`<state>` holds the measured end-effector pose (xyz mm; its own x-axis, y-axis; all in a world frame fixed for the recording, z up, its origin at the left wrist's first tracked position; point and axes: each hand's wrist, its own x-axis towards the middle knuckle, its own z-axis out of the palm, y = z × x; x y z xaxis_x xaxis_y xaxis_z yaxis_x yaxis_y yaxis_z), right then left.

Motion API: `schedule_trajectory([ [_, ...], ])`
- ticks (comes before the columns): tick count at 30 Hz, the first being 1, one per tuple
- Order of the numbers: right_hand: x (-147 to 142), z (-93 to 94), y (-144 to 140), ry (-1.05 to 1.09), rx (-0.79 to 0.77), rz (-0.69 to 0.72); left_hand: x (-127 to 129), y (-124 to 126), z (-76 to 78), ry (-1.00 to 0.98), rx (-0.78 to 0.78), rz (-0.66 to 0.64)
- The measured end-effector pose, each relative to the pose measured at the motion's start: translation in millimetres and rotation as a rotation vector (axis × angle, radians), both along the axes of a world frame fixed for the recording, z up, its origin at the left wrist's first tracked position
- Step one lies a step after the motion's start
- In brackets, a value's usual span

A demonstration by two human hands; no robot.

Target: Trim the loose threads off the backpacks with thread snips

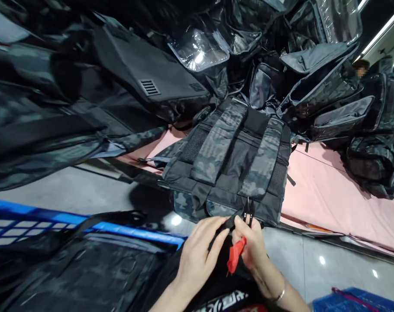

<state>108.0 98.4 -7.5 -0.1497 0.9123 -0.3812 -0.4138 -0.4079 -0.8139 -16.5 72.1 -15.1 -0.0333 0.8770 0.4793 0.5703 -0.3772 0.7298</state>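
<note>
A camouflage backpack (231, 160) is laid back-side up on a pink mat (330, 199), its two padded shoulder straps (216, 143) running away from the viewer and mesh panels showing at either side. Its lower edge lies nearest the hands, just past the mat's border on the grey glossy floor (330, 260).

A black webbing strap (227, 224) hanging from that lower edge is pinched between the thumb and fingers of the left hand (198, 255), the grip pressed together on it. The right hand (250, 247) is closed on small snips with a red handle (235, 255); the metal tip (248, 212) is raised just beside the strap end, touching or nearly touching the backpack's lower edge. A thin bracelet (279, 296) is worn on the right wrist.

More bags in dark camouflage and clear plastic (200, 47) are heaped behind and to both sides of the mat. A blue crate (70, 223) holding dark fabric is seen at the lower left, and the corner of another blue crate (356, 301) at the lower right.
</note>
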Motion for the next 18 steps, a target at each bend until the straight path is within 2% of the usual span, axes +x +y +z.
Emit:
schedule_trajectory([
  [3, 10, 5.5, -7, -0.187, 0.091, 0.056, -1, 5, -0.8, -0.016, -0.010, -0.039],
  [9, 39, 24.7, -28, -0.705, 0.410, 0.124, 4, 5, 2.3, -0.058, 0.017, 0.037],
  [11, 43, 26.9, -30, -0.798, 0.512, 0.173, 5, 5, 4.1, -0.056, 0.032, 0.049],
  [14, 44, 27.2, -27, -0.907, 0.677, 0.158, 5, 5, 6.0, -0.043, 0.057, 0.056],
  [18, 42, 27.4, -22, -1.005, 0.756, 0.175, 5, 4, 4.4, -0.021, 0.091, 0.065],
])
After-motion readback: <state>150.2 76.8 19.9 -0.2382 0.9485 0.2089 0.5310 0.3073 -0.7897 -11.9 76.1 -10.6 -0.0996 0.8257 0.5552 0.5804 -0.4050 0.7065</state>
